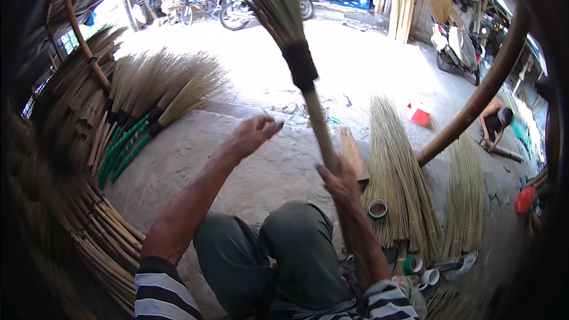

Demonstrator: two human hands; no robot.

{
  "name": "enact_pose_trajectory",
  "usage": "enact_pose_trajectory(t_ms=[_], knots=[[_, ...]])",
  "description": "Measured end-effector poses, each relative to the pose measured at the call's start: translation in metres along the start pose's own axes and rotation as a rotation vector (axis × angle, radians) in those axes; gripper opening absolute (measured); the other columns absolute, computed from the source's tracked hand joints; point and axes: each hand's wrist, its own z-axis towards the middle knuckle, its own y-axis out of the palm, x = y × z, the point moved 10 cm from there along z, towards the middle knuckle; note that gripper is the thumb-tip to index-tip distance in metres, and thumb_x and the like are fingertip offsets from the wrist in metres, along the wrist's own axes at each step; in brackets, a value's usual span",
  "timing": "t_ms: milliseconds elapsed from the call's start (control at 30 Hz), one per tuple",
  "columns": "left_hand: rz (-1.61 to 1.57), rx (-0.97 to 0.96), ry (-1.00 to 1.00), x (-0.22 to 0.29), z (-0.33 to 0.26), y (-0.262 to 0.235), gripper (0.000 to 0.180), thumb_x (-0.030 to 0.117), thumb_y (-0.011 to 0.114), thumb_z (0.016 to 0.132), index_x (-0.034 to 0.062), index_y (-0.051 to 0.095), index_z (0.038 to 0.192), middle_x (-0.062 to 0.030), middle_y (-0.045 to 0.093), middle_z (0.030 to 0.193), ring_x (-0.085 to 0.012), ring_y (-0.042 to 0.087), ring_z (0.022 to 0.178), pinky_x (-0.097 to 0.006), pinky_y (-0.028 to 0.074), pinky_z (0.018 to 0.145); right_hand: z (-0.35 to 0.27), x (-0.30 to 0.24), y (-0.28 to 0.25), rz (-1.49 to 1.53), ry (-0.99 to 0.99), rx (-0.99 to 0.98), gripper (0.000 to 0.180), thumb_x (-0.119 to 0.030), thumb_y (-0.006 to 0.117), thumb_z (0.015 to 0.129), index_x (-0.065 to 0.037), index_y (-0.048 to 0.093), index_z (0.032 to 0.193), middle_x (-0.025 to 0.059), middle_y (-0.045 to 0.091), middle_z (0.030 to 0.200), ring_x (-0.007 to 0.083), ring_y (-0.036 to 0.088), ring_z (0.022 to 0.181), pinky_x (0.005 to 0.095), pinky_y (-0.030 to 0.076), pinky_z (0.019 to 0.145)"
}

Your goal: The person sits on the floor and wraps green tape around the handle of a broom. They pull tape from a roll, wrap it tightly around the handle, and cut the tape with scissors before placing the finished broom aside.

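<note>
My right hand (341, 182) is wrapped round the wooden handle of a broom (319, 124), which stands tilted in front of me with its bristles up. A dark band (300, 65) binds the bristles to the handle, and the bristle tips run out of view at the top. To the left of the handle, apart from it, my left hand (253, 137) is raised with its fingers curled in and the thumb against them. Nothing shows in that hand.
Finished brooms (160, 83), some with green handles, lean at left above stacked poles (106, 231). Bristle bundles (394, 172) lie at right with a tape roll (377, 208) on one. A bamboo post (480, 98) slants across the right, near another person (495, 121). Motorbikes (456, 47) stand beyond.
</note>
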Motion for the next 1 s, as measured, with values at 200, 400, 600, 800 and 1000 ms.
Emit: enact_pose_trajectory(t_ms=[200, 400, 600, 800, 1000], knots=[[-0.584, 0.369, 0.111, 0.044, 0.057, -0.026, 0.045, 0.024, 0.082, 0.095, 0.0055, 0.065, 0.133, -0.0035, 0.070, 0.089, -0.0140, 0.069, 0.075, -0.031, 0.057, 0.070, 0.097, -0.087, 0.139, 0.294, -0.475, -0.082, 0.041, -0.029, 0.073, 0.101, 0.000, 0.059, 0.127, 0.0110, 0.069, 0.098, 0.0187, 0.067, 0.081, 0.0375, 0.056, 0.067], [-0.134, 0.574, -0.045, -0.031, 0.030, -0.116, 0.027, 0.010, 0.079, 0.089, 0.0050, 0.069, 0.113, -0.0002, 0.061, 0.073, -0.0106, 0.058, 0.055, -0.029, 0.048, 0.049, 0.080, -0.024, 0.148, -0.134, -0.458, -0.306, 0.054, -0.036, 0.071, 0.103, 0.000, 0.061, 0.142, 0.0259, 0.067, 0.127, 0.0368, 0.069, 0.119, 0.0481, 0.056, 0.103], [0.075, 0.387, -0.318, -0.212, -0.087, -0.028, 0.029, 0.009, 0.078, 0.086, 0.0025, 0.067, 0.112, -0.0016, 0.060, 0.074, -0.0129, 0.057, 0.053, -0.031, 0.048, 0.048, -0.033, 0.201, 0.025, -0.108, 0.150, -0.083, 0.034, -0.024, 0.068, 0.101, 0.001, 0.072, 0.124, 0.0230, 0.076, 0.115, 0.0361, 0.074, 0.106, 0.0439, 0.058, 0.094], [-0.119, 0.187, -0.526, -0.403, -0.150, 0.085, 0.027, 0.009, 0.076, 0.083, 0.0046, 0.064, 0.107, -0.0032, 0.060, 0.081, -0.0178, 0.060, 0.065, -0.038, 0.052, 0.061, -0.186, 0.295, -0.098, -0.264, 0.516, 0.193, 0.028, -0.022, 0.068, 0.101, -0.001, 0.075, 0.119, 0.0184, 0.077, 0.106, 0.0286, 0.075, 0.098, 0.0401, 0.058, 0.089], [0.192, 0.102, -0.487, -0.453, -0.161, 0.112, 0.031, 0.011, 0.076, 0.081, 0.0044, 0.066, 0.110, -0.0173, 0.069, 0.088, -0.0394, 0.069, 0.084, -0.050, 0.054, 0.079, -0.239, 0.319, -0.160, -0.399, 0.603, 0.444, 0.025, -0.019, 0.068, 0.101, -0.001, 0.075, 0.118, 0.0176, 0.077, 0.106, 0.0292, 0.075, 0.094, 0.0416, 0.058, 0.086]])
